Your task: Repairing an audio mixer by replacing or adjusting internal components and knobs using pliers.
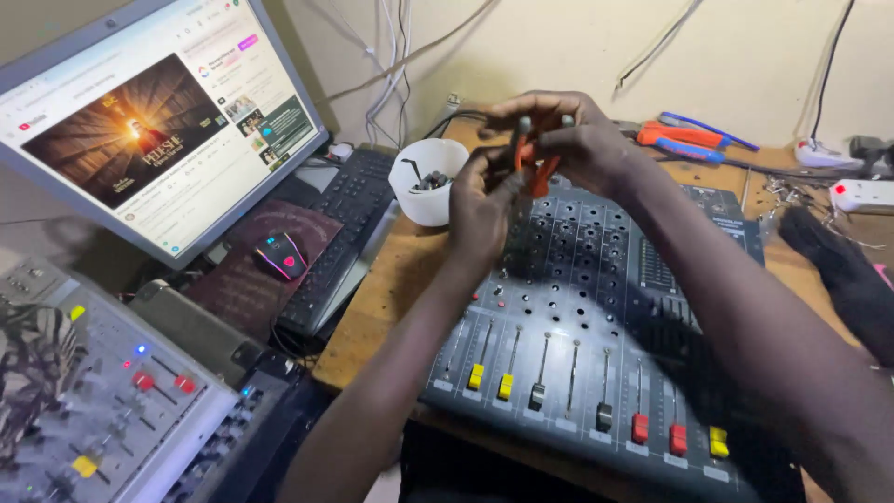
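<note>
- Pliers with orange handles sit right in the middle of the action, held up in the air above the far edge of the audio mixer.
- Right hand is wrapped over the top of the pliers, fingers curled and pressed around the handles, with two grey tips poking up between the knuckles.
- Left hand comes up from below and pinches at the lower part of the pliers, thumb and fingers closed together; what small piece it grips, if any, is too hidden to tell.
- Both forearms cross over the mixer, the right one lying across its right half.
- Mixer lies flat on the wooden table, rows of bare knob holes on top, yellow, grey and red sliders along its near edge.
- White cup stands just left of the mixer's far corner, small dark metal bits inside.
- Black keyboard lies left of the mixer, and a mouse with a pink glow sits on a dark pad further left.
- Monitor tilts at far left of the mixer, screen lit.
- Second mixer, pale grey, sits at near left.
- Orange and blue tools lie beyond the mixer's far right corner, and white power strips lie further right.
</note>
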